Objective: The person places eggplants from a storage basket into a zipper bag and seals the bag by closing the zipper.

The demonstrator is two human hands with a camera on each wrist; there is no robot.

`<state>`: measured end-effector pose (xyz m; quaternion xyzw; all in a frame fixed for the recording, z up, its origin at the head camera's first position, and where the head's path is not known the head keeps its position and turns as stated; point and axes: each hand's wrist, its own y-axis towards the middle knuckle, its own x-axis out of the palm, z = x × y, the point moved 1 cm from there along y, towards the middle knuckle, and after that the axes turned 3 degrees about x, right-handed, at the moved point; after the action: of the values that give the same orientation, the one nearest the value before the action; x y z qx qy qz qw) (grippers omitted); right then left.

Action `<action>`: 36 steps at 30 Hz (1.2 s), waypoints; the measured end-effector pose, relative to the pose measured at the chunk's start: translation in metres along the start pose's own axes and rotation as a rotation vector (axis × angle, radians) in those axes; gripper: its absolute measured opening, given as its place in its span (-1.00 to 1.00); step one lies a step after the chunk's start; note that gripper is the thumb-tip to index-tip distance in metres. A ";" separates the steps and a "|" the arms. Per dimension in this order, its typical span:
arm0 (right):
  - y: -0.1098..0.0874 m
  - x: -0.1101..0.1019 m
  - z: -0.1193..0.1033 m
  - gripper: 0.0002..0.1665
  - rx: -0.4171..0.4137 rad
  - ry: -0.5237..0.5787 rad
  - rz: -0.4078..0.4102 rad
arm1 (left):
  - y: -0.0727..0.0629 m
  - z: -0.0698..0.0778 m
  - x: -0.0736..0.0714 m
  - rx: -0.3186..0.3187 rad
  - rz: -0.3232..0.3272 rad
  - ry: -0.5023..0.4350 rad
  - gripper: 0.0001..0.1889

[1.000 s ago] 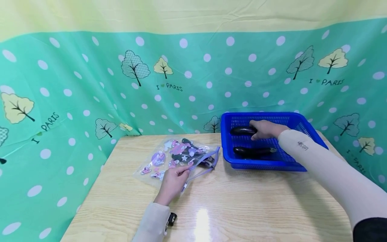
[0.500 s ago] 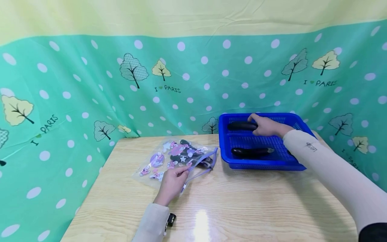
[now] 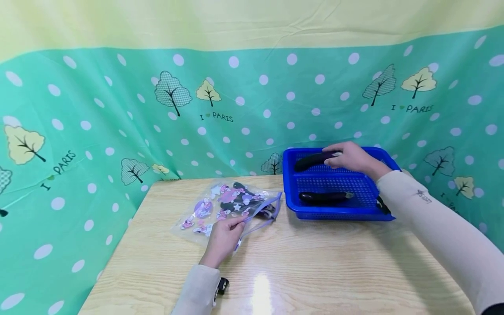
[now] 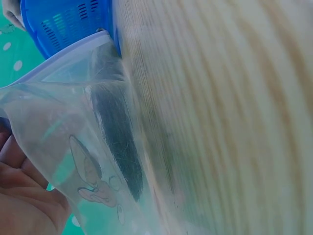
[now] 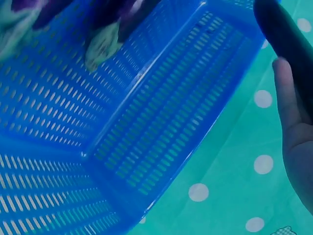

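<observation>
My left hand pinches the purple-edged opening of a clear zip bag printed with pink and purple cartoon figures, lying on the table. Dark eggplants show through its plastic, one of them plain in the left wrist view as a long dark shape. Over the back of a blue basket, my right hand grips an eggplant near its stem end, the body tilted down to the left. A second eggplant lies at the basket's front. Another eggplant is mostly hidden by the right forearm.
The wooden table carries the bag on the left and the perforated basket at the back right. A green dotted curtain hangs close behind and along both sides. The basket's raised rim stands close to it.
My right hand has raised the stem end of the back eggplant, so it now tilts. The front eggplant stays in place, and more of the one by the forearm shows. My left hand holds still.
</observation>
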<state>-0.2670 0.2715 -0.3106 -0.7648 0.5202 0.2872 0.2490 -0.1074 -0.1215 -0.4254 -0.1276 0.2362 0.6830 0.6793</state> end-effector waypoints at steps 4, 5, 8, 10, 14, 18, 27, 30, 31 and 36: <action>-0.007 0.002 -0.002 -0.33 0.002 -0.004 0.038 | 0.000 0.000 0.000 -0.002 0.001 0.006 -0.73; -0.009 0.003 -0.003 -0.32 0.003 0.002 0.045 | 0.000 0.000 0.000 -0.003 0.000 0.003 -0.73; -0.014 0.004 -0.006 -0.30 0.002 0.023 0.065 | -0.001 0.001 0.000 -0.015 -0.006 -0.015 -0.72; -0.018 0.006 -0.008 -0.26 -0.006 0.051 0.056 | -0.001 0.001 0.000 -0.021 -0.009 -0.026 -0.72; -0.028 0.008 -0.014 -0.22 -0.020 0.059 0.062 | -0.001 0.002 0.000 -0.015 -0.006 -0.027 -0.72; -0.040 0.010 -0.018 -0.25 -0.033 0.001 0.108 | -0.001 0.002 0.001 -0.020 -0.004 -0.027 -0.72; -0.070 0.031 -0.022 -0.35 -0.055 0.057 0.160 | -0.002 0.002 0.000 -0.005 -0.006 -0.037 -0.73; -0.079 0.040 -0.023 -0.39 -0.052 0.110 0.167 | -0.002 0.002 -0.001 -0.004 -0.004 -0.028 -0.73; -0.082 0.043 -0.023 -0.40 -0.058 0.117 0.170 | -0.002 0.002 -0.001 -0.004 -0.002 -0.022 -0.73; -0.096 0.062 -0.026 -0.46 -0.096 0.141 0.178 | -0.001 0.004 0.000 -0.007 -0.003 -0.031 -0.73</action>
<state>-0.1538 0.2456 -0.3278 -0.7450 0.5878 0.2782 0.1485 -0.1057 -0.1192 -0.4220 -0.1195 0.2230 0.6846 0.6836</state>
